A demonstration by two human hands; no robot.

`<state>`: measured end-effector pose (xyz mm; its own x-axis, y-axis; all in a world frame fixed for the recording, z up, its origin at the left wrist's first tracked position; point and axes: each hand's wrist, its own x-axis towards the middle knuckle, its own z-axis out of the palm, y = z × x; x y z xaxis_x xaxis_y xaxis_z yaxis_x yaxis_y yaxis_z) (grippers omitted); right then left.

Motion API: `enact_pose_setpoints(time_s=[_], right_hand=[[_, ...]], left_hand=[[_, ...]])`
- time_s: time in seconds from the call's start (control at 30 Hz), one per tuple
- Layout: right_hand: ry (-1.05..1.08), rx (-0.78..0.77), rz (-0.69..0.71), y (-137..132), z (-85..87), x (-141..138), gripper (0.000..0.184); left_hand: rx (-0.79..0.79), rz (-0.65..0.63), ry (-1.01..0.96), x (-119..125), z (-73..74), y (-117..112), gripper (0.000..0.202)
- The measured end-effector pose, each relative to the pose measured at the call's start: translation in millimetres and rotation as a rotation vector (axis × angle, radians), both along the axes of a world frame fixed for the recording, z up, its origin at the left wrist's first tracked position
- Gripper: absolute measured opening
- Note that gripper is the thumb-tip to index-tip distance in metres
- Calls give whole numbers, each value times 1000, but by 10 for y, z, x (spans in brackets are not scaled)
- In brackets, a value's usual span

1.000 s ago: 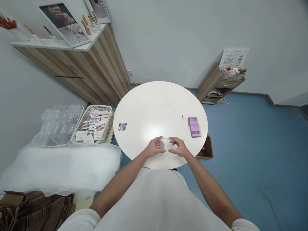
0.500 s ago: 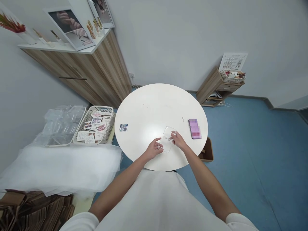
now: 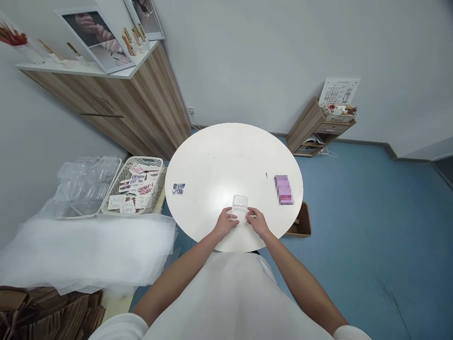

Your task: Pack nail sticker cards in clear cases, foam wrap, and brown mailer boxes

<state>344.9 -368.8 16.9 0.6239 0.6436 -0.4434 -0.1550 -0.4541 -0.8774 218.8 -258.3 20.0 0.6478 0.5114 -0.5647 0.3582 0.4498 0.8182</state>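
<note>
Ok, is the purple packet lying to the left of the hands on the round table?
No, the purple packet lies on the round table to the right of both hands, beyond the right hand.

Purple packet (image 3: 283, 189), nail card (image 3: 179, 189), basket (image 3: 160, 182).

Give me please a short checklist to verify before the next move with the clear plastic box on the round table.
1. Clear box rests on the white table: ok.
2. Left hand touches the box: ok.
3. Right hand touches the box: ok.
4. Box lid open: ok, it seems folded back.
5. Box empty inside: cannot tell.
6. Nail card lies apart from the hands: ok.
</note>
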Motion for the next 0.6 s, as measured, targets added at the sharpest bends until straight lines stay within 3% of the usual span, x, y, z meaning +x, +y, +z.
enact_pose_setpoints(time_s=[0.33, 0.6], right_hand=[[-20, -125, -68, 115, -270, 76, 49], [-18, -151, 19, 150, -325, 160, 49]], left_hand=[[207, -53, 241, 168, -116, -11, 67], [195, -43, 304, 255, -186, -14, 67]])
